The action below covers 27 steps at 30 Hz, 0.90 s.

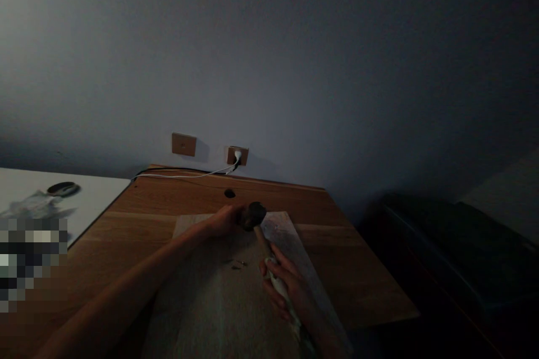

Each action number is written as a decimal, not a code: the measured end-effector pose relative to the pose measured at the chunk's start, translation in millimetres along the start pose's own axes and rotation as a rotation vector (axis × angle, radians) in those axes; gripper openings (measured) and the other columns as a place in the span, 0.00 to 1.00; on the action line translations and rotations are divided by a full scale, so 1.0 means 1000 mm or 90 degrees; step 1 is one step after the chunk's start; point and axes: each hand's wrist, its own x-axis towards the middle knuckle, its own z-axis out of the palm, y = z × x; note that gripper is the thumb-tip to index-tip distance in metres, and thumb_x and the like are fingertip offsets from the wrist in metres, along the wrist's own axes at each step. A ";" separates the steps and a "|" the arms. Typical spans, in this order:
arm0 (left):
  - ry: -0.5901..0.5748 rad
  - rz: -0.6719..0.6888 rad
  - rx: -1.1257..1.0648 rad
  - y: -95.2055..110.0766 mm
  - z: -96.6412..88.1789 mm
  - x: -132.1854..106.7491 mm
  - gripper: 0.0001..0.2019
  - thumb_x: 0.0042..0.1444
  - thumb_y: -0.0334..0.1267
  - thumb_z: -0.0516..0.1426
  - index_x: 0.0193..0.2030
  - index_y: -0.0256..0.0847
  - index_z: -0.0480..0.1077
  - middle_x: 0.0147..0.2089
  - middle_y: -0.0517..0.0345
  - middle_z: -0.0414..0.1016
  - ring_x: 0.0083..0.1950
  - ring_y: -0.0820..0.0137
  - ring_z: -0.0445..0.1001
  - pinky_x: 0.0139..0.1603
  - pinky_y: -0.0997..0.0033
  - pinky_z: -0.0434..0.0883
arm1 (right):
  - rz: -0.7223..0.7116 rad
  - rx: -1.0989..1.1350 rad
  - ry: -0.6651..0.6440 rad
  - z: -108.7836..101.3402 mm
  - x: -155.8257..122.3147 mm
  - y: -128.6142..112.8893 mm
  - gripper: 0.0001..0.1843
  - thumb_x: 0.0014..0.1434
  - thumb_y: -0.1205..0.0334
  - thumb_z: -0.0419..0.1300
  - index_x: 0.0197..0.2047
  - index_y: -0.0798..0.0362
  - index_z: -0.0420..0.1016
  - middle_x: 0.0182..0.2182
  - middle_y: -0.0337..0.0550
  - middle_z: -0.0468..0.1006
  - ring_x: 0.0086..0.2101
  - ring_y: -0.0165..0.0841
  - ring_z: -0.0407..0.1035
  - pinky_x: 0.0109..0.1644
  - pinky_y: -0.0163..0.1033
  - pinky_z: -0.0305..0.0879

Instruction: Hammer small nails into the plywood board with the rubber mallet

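Note:
My right hand (284, 280) is wrapped round the pale handle of a hammer (264, 242). The dark hammer head (254, 216) is over the far part of a light wooden board (202, 303). Just left of the head is my left hand (225, 220), its fingers curled in. Their tips disappear in shadow behind the hammer head, so whatever they pinch is hidden. On the board between my arms lie a few small thin metal pieces (238, 264) that look like nails.
The board rests on a brown wooden table (341, 275) with a cable hole (229, 193). White and black cables (189, 174) run along its back to a wall socket (238, 155). A white table (96, 188) at left bears a dark round object (63, 189) and crumpled plastic (36, 205).

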 end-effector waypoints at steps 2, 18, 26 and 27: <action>0.012 0.008 -0.024 -0.005 0.002 0.000 0.28 0.48 0.36 0.65 0.57 0.32 0.70 0.45 0.51 0.80 0.44 0.61 0.77 0.43 0.69 0.71 | -0.016 -0.053 0.047 0.005 0.002 0.005 0.39 0.54 0.41 0.66 0.63 0.49 0.62 0.36 0.36 0.71 0.13 0.17 0.52 0.11 0.28 0.52; 0.022 -0.002 0.053 -0.002 -0.001 -0.003 0.28 0.46 0.30 0.63 0.57 0.35 0.72 0.43 0.54 0.81 0.43 0.61 0.79 0.41 0.72 0.70 | -0.050 -0.147 0.074 0.003 0.016 0.026 0.41 0.57 0.37 0.61 0.66 0.50 0.58 0.30 0.33 0.67 0.13 0.18 0.53 0.10 0.26 0.54; 0.007 -0.003 0.044 -0.009 0.000 -0.002 0.26 0.48 0.33 0.63 0.56 0.35 0.72 0.42 0.55 0.80 0.42 0.62 0.79 0.41 0.71 0.70 | -0.043 -0.114 0.081 0.003 0.020 0.026 0.43 0.54 0.37 0.64 0.64 0.52 0.57 0.31 0.33 0.68 0.13 0.18 0.52 0.09 0.27 0.54; 0.005 -0.003 0.045 -0.011 0.000 -0.002 0.27 0.47 0.32 0.63 0.57 0.35 0.71 0.42 0.54 0.80 0.43 0.62 0.79 0.41 0.71 0.70 | -0.043 -0.119 0.079 0.003 0.020 0.026 0.43 0.54 0.37 0.64 0.64 0.52 0.58 0.30 0.32 0.68 0.12 0.18 0.52 0.09 0.27 0.54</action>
